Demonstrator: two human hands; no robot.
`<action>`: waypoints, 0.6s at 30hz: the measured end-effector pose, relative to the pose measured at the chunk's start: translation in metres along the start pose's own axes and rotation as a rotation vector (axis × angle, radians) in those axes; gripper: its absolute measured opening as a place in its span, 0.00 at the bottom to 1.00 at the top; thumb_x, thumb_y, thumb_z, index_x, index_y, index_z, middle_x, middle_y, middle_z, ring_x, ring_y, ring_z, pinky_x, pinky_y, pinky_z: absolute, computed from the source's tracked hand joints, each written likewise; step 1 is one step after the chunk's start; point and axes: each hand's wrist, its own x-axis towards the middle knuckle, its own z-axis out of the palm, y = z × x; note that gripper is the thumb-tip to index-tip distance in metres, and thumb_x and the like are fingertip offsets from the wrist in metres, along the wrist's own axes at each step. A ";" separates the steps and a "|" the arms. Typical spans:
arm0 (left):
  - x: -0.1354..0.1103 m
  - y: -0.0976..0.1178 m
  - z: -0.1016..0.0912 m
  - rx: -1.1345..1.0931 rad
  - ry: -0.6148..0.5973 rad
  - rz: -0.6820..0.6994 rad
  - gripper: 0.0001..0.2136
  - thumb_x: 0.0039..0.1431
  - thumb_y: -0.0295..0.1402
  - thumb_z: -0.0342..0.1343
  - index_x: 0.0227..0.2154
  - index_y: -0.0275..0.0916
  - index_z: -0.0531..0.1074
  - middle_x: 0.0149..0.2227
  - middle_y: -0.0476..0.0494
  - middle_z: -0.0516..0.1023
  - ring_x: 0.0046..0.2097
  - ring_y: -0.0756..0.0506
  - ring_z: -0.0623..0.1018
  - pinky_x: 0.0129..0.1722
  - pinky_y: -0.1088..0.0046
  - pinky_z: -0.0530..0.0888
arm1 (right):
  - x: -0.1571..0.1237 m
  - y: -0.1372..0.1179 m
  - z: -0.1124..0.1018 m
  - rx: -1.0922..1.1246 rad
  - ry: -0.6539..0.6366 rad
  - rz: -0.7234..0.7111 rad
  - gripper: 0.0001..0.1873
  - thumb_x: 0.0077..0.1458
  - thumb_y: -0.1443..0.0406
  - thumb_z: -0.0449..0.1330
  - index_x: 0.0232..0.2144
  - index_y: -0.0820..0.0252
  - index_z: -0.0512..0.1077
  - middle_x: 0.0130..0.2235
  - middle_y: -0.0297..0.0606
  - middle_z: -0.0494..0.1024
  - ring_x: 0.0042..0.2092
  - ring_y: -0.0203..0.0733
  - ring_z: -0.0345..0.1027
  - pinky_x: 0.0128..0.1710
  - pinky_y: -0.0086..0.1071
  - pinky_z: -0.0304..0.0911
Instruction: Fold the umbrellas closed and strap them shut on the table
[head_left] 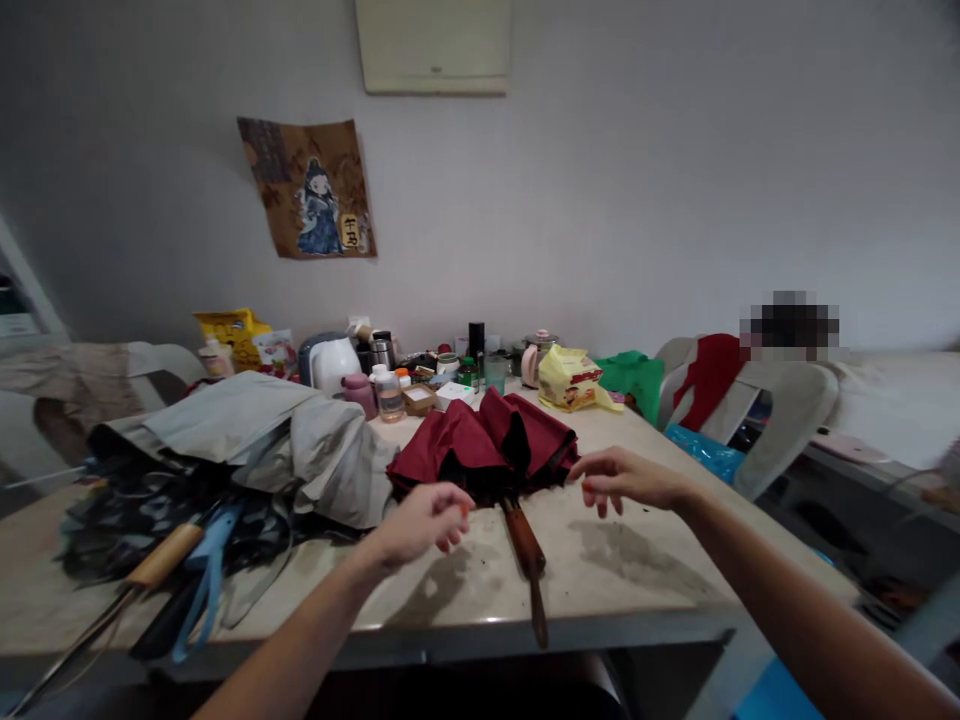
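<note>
A dark red umbrella (480,440) lies loosely folded on the table, its brown handle (524,540) pointing towards me and its strap hanging past the near edge. Just left of that handle hovers my left hand (431,520), fingers partly curled and apart, holding nothing that I can see. On the other side, near the canopy's right edge, my right hand (626,478) is held above the table with loosely bent fingers and nothing in it. To the left lies a pile of umbrellas with a grey canopy (247,420), a wooden handle (166,556) and a light blue handle (210,575).
Along the back of the table (637,550) stand a white kettle (334,364), a pink bottle (360,396), several jars and a yellow bag (570,380). White chairs (795,420) flank the table, and a person with a blurred head is at the right.
</note>
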 end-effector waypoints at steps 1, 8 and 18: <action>-0.001 -0.008 0.014 0.053 -0.064 -0.047 0.17 0.47 0.40 0.59 0.37 0.32 0.72 0.30 0.43 0.75 0.27 0.49 0.73 0.27 0.72 0.69 | 0.002 0.007 -0.008 -0.004 0.096 0.016 0.24 0.50 0.54 0.60 0.43 0.66 0.73 0.32 0.43 0.79 0.31 0.41 0.75 0.23 0.26 0.64; 0.045 -0.031 0.092 0.134 0.239 0.047 0.35 0.43 0.35 0.66 0.56 0.34 0.61 0.47 0.34 0.69 0.41 0.43 0.75 0.42 0.66 0.71 | 0.061 0.063 -0.048 0.003 0.771 0.258 0.04 0.49 0.70 0.57 0.30 0.65 0.72 0.24 0.38 0.75 0.24 0.34 0.70 0.20 0.23 0.59; 0.073 -0.002 0.044 -0.576 0.336 -0.248 0.35 0.40 0.19 0.59 0.55 0.39 0.58 0.32 0.46 0.73 0.25 0.50 0.72 0.24 0.76 0.70 | 0.118 0.085 -0.033 -0.077 0.850 0.179 0.14 0.50 0.73 0.56 0.40 0.68 0.75 0.33 0.43 0.80 0.32 0.39 0.73 0.34 0.29 0.66</action>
